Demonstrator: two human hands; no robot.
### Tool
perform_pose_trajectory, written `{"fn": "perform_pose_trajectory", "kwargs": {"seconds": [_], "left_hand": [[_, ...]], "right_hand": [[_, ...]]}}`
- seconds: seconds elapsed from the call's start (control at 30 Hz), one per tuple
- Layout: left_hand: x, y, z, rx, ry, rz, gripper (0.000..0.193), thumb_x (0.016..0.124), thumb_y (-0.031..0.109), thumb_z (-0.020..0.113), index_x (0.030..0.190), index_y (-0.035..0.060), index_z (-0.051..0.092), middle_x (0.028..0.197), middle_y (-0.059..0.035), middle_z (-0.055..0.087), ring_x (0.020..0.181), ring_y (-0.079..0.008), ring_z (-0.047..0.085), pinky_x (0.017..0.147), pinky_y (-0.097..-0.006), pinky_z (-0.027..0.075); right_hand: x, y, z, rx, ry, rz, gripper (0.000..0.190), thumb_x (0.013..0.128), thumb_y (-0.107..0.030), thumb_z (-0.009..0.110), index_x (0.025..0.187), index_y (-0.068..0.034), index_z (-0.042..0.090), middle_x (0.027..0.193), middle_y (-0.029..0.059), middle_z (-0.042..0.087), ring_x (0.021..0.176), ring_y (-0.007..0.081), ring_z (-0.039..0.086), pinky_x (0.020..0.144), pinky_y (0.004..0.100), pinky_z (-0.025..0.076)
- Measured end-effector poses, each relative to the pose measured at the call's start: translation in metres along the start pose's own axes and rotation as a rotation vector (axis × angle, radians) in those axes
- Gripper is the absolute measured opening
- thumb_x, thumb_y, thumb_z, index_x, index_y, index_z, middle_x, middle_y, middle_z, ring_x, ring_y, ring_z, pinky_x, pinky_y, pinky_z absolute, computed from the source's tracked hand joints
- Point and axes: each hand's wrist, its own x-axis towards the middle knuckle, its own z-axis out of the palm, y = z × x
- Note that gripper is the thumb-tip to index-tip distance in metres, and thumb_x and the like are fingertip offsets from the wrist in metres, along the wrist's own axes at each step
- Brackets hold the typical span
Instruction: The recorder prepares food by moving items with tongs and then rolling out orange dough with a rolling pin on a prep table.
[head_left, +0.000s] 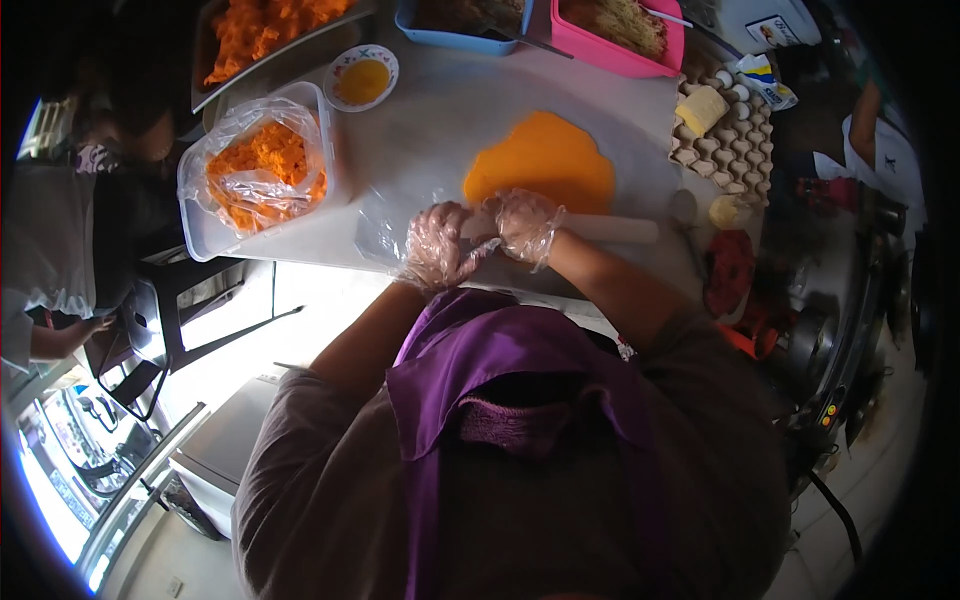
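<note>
A flattened sheet of orange dough (551, 161) lies on the worktable in front of me. Along its near edge runs a pale rolling pin (611, 228), its right part bare. My right hand (527, 223), in a clear plastic glove, is curled over the pin at the near edge of the dough. Close beside it, my left hand (441, 244), gloved the same way, is bent at the pin's left end, thumb pointing toward the right hand. The fingers' undersides are hidden, so the grip of either hand is unclear. Clear plastic sheeting (379, 225) lies left of my left hand.
Left stands a plastic tub (191, 214) with bagged orange mash; behind it are a patterned bowl (337, 64) of yellow liquid and a tray (281, 56). Blue (457, 43) and pink (622, 66) containers stand at the back. An egg carton (731, 154) holds a yellow block (702, 110).
</note>
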Motion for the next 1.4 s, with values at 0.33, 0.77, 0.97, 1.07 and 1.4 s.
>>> {"fn": "perform_pose_trajectory", "kwargs": {"seconds": [0.33,0.77,0.97,1.07,1.4], "left_hand": [[0.009,-0.029,0.019,0.138,-0.125,-0.223,0.085,0.079,0.055,0.055,0.135,-0.0033,0.028,0.140,-0.0238,0.029,0.132,-0.0395,0.026,0.107,-0.0536,0.019],[0.020,-0.032,0.025,0.038,-0.065,-0.170,0.083,0.083,0.050,0.055,0.133,-0.0086,0.025,0.132,-0.0326,0.035,0.127,-0.0452,0.031,0.103,-0.0579,0.022],[0.024,-0.027,0.019,0.076,-0.184,-0.180,0.076,0.085,0.046,0.055,0.130,-0.0101,0.031,0.129,-0.0312,0.040,0.128,-0.0437,0.032,0.103,-0.0577,0.024],[0.026,-0.025,0.015,0.072,-0.225,-0.188,0.075,0.085,0.046,0.054,0.130,-0.0099,0.032,0.131,-0.0288,0.040,0.128,-0.0417,0.032,0.105,-0.0556,0.022],[0.025,-0.024,0.012,0.022,-0.237,-0.207,0.076,0.084,0.046,0.056,0.131,-0.0082,0.033,0.131,-0.0250,0.042,0.129,-0.0377,0.033,0.107,-0.0530,0.022]], "right_hand": [[0.017,-0.003,0.000,-0.038,0.182,0.136,0.051,0.081,-0.045,0.057,0.111,-0.005,0.046,0.118,0.0188,0.050,0.106,0.0318,0.052,0.089,0.0419,0.043],[0.042,0.002,-0.016,0.101,0.269,0.435,0.049,0.083,-0.051,0.054,0.101,-0.005,0.053,0.096,0.0156,0.056,0.089,0.0307,0.056,0.075,0.0429,0.046],[0.047,0.012,-0.030,0.147,0.244,0.450,0.049,0.084,-0.050,0.054,0.099,-0.003,0.053,0.095,0.0171,0.057,0.088,0.0319,0.057,0.075,0.0426,0.047],[0.050,0.012,-0.035,0.159,0.256,0.505,0.048,0.085,-0.049,0.053,0.099,-0.003,0.053,0.094,0.0171,0.057,0.087,0.0317,0.058,0.073,0.0425,0.047],[0.057,0.023,-0.035,0.237,0.278,0.509,0.045,0.085,-0.045,0.057,0.097,-0.002,0.051,0.090,0.0187,0.059,0.080,0.0348,0.060,0.070,0.0442,0.048]]}}
